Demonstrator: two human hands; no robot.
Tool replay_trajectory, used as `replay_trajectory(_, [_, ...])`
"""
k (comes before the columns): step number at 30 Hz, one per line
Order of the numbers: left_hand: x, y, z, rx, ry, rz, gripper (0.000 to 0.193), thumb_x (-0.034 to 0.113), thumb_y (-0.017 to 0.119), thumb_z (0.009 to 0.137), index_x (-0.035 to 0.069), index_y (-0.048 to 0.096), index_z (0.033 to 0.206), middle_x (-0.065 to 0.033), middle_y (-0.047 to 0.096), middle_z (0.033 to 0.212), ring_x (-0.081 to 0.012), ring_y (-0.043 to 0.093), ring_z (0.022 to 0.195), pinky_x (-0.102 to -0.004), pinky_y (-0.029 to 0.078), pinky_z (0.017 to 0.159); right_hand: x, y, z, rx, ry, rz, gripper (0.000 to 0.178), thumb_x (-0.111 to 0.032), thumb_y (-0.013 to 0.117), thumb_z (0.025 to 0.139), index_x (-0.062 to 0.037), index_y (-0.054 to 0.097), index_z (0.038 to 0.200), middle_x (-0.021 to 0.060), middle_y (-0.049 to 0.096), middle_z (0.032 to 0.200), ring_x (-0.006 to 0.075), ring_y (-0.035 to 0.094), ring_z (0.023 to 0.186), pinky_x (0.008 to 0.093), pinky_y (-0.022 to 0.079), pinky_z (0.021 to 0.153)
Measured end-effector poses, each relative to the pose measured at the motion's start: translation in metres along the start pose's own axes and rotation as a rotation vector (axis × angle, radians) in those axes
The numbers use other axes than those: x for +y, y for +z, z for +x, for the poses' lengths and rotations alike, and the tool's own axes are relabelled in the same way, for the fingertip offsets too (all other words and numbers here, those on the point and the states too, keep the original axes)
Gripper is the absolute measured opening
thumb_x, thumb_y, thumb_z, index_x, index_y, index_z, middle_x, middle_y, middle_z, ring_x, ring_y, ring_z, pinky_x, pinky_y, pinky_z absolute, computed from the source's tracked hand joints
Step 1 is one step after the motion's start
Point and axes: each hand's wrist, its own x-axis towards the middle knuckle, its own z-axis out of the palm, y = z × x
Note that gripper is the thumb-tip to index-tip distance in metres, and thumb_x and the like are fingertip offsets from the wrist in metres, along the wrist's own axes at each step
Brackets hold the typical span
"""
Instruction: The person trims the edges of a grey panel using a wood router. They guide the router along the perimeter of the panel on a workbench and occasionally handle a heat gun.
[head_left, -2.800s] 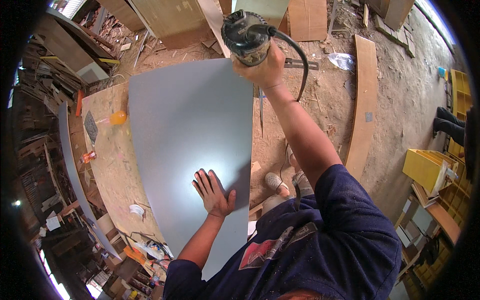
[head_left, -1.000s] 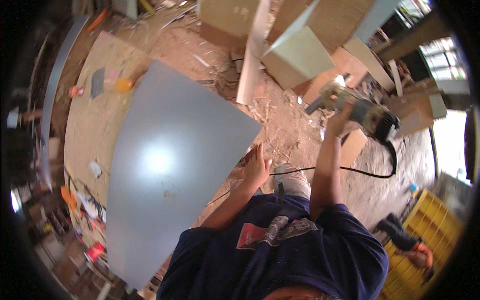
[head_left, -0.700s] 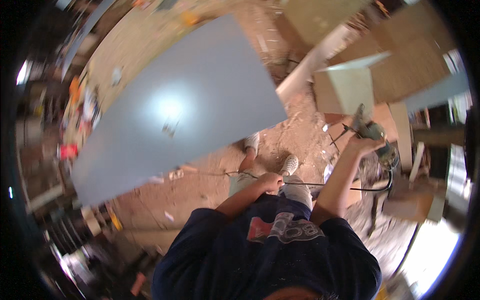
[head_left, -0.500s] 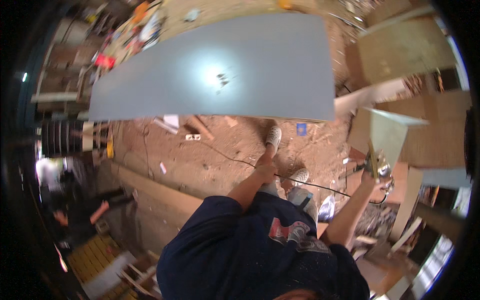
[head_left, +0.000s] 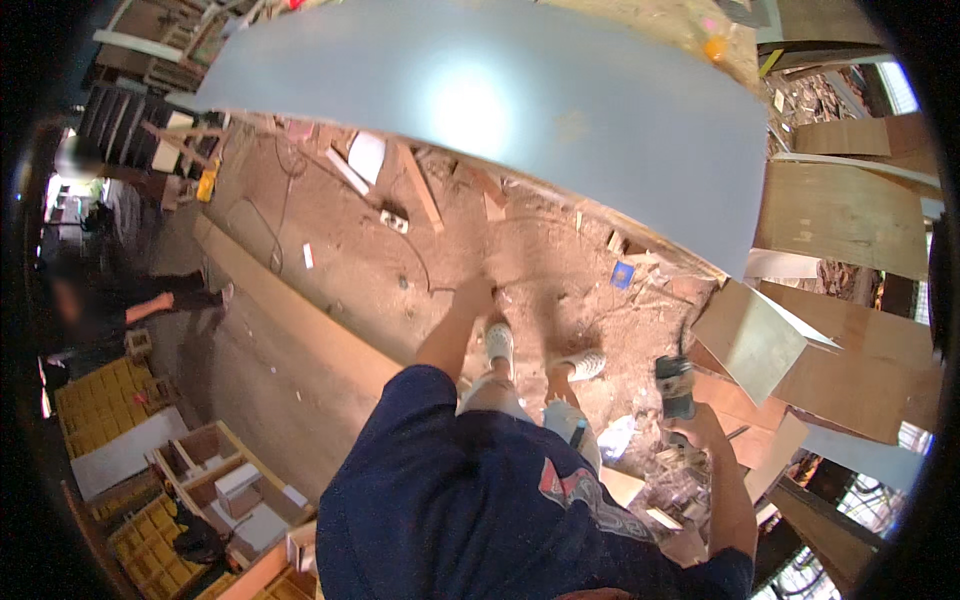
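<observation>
Power tool in right hand; left hand blurred, low over dirt floor

Power tool [head_left: 676, 388], one, dark-bodied: gripped in the right hand [head_left: 697, 426], fingers closed about its lower part. It is held upright at the right of the view, well apart from the grey panel, with a dark cord [head_left: 682, 338] seen at its upper end. Behind it, reddish boards [head_left: 742, 408] are seen; just beyond, a pale box [head_left: 752, 338] is tilted.

Left hand [head_left: 476, 296], one: held over the dirt floor [head_left: 345, 225], ahead of the white clogs [head_left: 499, 343]. A thin cable [head_left: 418, 262] is run from a white socket block [head_left: 394, 222] to the hand's edge — whether it is gripped cannot be told, the fingers being blurred.

Grey panel [head_left: 640, 120], one, large: laid flat across the top of the view, marked by a bright glare, touched by neither hand. Beyond its far edge an orange item [head_left: 714, 48] is seen.

Floor, sundry: a blue packet [head_left: 622, 275], a wood strip [head_left: 420, 188] and a clear bag [head_left: 618, 437] are scattered.

Left side: a long plank [head_left: 295, 300], an open wooden box [head_left: 222, 440] and yellow crates [head_left: 98, 408] are placed — a co-worker's forearm [head_left: 150, 307] is seen nearby.
</observation>
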Motion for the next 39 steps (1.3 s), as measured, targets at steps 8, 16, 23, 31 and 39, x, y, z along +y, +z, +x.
replay_trajectory(8, [-0.195,-0.115,-0.149,-0.129,-0.385,0.091,0.052,0.055,0.076,0.085,0.009,0.082,0.108,-0.0224,0.078,0.111,-0.0393,0.075,0.108,-0.0498,0.059,0.094,0.015,0.0,-0.049,0.585,0.163,-0.997,0.067,-0.04,0.094,0.055,-0.0072,0.072,0.109,0.0186,0.077,0.091,0.0423,0.076,0.088,0.0487,0.061,0.08])
replay_trajectory(16, [-0.253,-0.115,-0.325,-0.021,-0.519,0.189,0.058,0.063,0.071,0.091,0.006,0.081,0.084,-0.021,0.078,0.092,-0.0389,0.076,0.095,-0.0503,0.06,0.087,-0.042,-0.001,-0.107,1.223,-0.359,-0.93,0.059,-0.02,0.088,0.061,-0.0057,0.071,0.116,0.0226,0.075,0.102,0.046,0.073,0.095,0.0536,0.06,0.085])
replay_trajectory(23, [-0.104,0.075,-0.467,0.049,-0.721,-0.188,0.068,0.068,0.061,0.1,0.007,0.082,0.08,-0.0246,0.074,0.081,-0.0432,0.075,0.084,-0.054,0.058,0.081,0.007,-0.089,-0.066,1.381,-0.804,-0.789,0.085,-0.037,0.097,0.064,0.0005,0.067,0.133,0.024,0.074,0.114,0.0479,0.072,0.1,0.0546,0.059,0.09])
replay_trajectory(31, [0.13,0.18,-0.528,0.227,-0.896,-0.304,0.055,0.06,0.063,0.102,0.014,0.086,0.085,-0.0215,0.076,0.084,-0.044,0.072,0.087,-0.0489,0.057,0.093,0.037,-0.174,-0.044,1.085,-1.062,-0.281,0.081,-0.039,0.094,0.074,0.0031,0.066,0.138,0.018,0.076,0.121,0.0358,0.074,0.11,0.0476,0.059,0.097])
replay_trajectory(39, [0.213,0.179,-0.487,0.367,-0.615,-0.141,0.063,0.056,0.054,0.107,0.005,0.083,0.083,-0.0259,0.075,0.087,-0.0459,0.069,0.095,-0.0531,0.051,0.098,0.101,-0.233,-0.015,0.689,-1.046,0.512,0.063,-0.016,0.088,0.085,-0.0065,0.067,0.143,0.0145,0.066,0.148,0.0314,0.065,0.131,0.0487,0.049,0.115])
